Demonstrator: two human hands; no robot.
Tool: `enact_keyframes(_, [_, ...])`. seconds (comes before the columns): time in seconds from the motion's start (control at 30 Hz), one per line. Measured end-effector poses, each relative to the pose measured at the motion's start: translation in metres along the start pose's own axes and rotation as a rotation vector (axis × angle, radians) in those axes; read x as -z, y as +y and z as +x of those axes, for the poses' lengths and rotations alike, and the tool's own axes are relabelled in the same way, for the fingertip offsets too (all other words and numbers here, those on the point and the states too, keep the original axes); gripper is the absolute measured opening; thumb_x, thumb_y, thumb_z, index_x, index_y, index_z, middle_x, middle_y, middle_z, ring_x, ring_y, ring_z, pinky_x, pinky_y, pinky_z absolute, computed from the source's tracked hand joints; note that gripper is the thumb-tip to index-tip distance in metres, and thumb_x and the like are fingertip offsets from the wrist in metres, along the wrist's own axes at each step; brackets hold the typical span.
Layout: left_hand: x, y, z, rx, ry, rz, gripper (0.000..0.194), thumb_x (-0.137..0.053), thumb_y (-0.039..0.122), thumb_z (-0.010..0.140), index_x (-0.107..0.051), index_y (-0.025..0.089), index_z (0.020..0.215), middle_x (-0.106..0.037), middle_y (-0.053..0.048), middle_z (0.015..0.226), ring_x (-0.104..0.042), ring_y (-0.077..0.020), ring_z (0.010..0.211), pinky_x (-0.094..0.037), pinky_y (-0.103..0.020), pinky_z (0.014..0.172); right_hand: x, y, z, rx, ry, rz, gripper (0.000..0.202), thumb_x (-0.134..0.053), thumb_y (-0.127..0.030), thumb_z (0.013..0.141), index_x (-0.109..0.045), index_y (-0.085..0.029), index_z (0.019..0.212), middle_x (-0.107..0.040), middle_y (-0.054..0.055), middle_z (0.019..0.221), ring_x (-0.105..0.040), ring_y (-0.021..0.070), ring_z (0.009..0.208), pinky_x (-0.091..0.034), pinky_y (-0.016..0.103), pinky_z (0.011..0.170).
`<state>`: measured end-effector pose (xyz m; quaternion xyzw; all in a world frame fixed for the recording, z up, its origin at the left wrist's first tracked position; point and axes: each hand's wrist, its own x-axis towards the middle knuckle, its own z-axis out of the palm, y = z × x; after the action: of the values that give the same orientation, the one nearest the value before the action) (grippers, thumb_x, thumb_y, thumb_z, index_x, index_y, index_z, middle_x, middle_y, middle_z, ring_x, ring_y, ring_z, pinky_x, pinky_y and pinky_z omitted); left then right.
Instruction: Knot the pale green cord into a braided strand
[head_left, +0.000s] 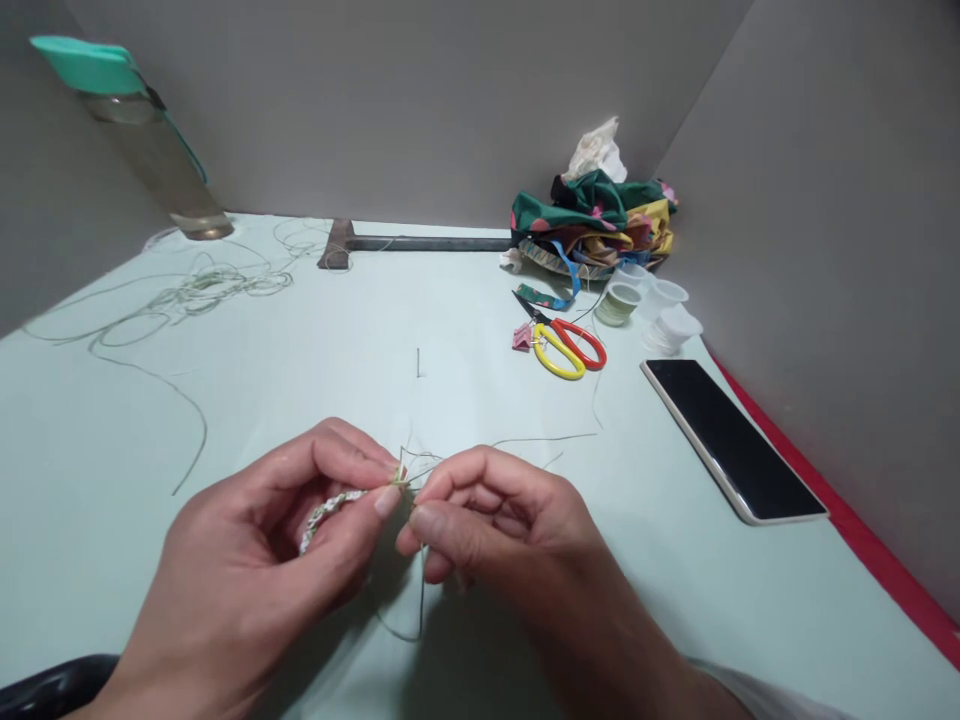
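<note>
A green and white braided cord [328, 508] curves through my left hand [292, 540], its end pinched between thumb and forefinger. Thin loose strands stick out past those fingertips. Close beside it on the right, my right hand [487, 530] pinches a thin green thread [421, 600], which hangs below the fingers and loops back to the left. The two hands' fingertips are a small gap apart. More fine thread ends [547, 438] trail over the table behind the right hand.
At the back stand a bottle [157, 150], a hammer [427, 243] and a heap of patterned cloth [600, 220]. Tangled thread [210, 290] lies left. To the right are scissors [566, 345], a pink clip [522, 337], thread spools [619, 303] and a phone [735, 440].
</note>
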<state>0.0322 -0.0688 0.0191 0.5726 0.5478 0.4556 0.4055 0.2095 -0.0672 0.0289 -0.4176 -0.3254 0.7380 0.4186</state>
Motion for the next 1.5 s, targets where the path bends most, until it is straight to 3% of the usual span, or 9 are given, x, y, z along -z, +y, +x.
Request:
enact_keyframes(0.23, [-0.003,0.005,0.002,-0.002,0.038,0.009,0.015,-0.081,0.033,0.084,-0.077,0.038,0.071,-0.071,0.005,0.076,-0.059,-0.0134,0.058,-0.041,-0.022,0.045,0.001,-0.001,-0.006,-0.035,-0.003,-0.037,0.026,-0.092,-0.039,0.08,-0.072,-0.022,0.079,-0.077,0.0,0.079,-0.068,0.0148,0.068,-0.059,0.029,0.072])
enact_keyframes(0.43, [-0.002,0.005,0.0,0.01,0.026,0.005,0.014,-0.081,0.035,0.085,-0.077,0.039,0.072,-0.071,0.005,0.077,-0.063,-0.0147,0.063,-0.048,-0.022,0.052,0.001,0.01,0.0,-0.001,0.006,0.007,0.031,-0.094,-0.042,0.075,-0.07,-0.023,0.074,-0.074,-0.001,0.074,-0.067,0.0154,0.065,-0.059,0.03,0.069])
enact_keyframes(0.57, [-0.003,0.004,-0.001,-0.004,0.06,0.01,0.015,-0.082,0.035,0.083,-0.077,0.038,0.07,-0.07,0.003,0.076,-0.06,-0.0157,0.061,-0.045,-0.023,0.048,0.002,0.014,0.003,-0.014,0.019,-0.001,0.031,-0.093,-0.043,0.076,-0.07,-0.022,0.075,-0.075,-0.001,0.075,-0.068,0.0157,0.066,-0.059,0.03,0.07])
enact_keyframes(0.83, [-0.003,0.003,-0.001,-0.031,0.041,0.051,0.013,-0.081,0.035,0.084,-0.078,0.039,0.072,-0.072,0.004,0.076,-0.056,-0.0147,0.056,-0.038,-0.023,0.043,-0.001,0.006,-0.002,-0.056,0.03,0.066,0.021,-0.09,-0.026,0.076,-0.07,-0.021,0.079,-0.076,-0.002,0.076,-0.071,0.0139,0.07,-0.059,0.029,0.079])
enact_keyframes(1.07, [-0.001,0.0,-0.003,-0.017,-0.001,0.047,0.014,-0.08,0.035,0.086,-0.078,0.039,0.072,-0.074,0.004,0.075,-0.065,-0.0182,0.067,-0.053,-0.023,0.056,0.0,0.014,0.006,0.052,0.047,0.1,0.035,-0.092,-0.029,0.075,-0.064,-0.025,0.096,-0.077,-0.005,0.072,-0.074,0.0169,0.066,-0.059,0.032,0.073])
enact_keyframes(1.33, [-0.004,0.009,0.002,-0.051,0.0,0.102,0.015,-0.078,0.029,0.081,-0.079,0.034,0.067,-0.075,0.002,0.069,-0.068,-0.0188,0.06,-0.055,-0.023,0.053,0.004,0.013,0.009,0.098,-0.02,0.027,0.023,-0.089,-0.028,0.079,-0.071,-0.022,0.091,-0.072,-0.006,0.073,-0.068,0.0117,0.066,-0.055,0.026,0.073])
enact_keyframes(1.5, [-0.007,0.011,0.002,-0.061,-0.007,0.119,0.017,-0.079,0.038,0.082,-0.079,0.035,0.066,-0.075,0.002,0.067,-0.066,-0.0174,0.057,-0.053,-0.022,0.05,0.004,0.01,0.01,0.113,-0.038,-0.001,0.022,-0.09,-0.023,0.08,-0.071,-0.022,0.091,-0.07,-0.007,0.069,-0.066,0.0107,0.067,-0.052,0.024,0.073])
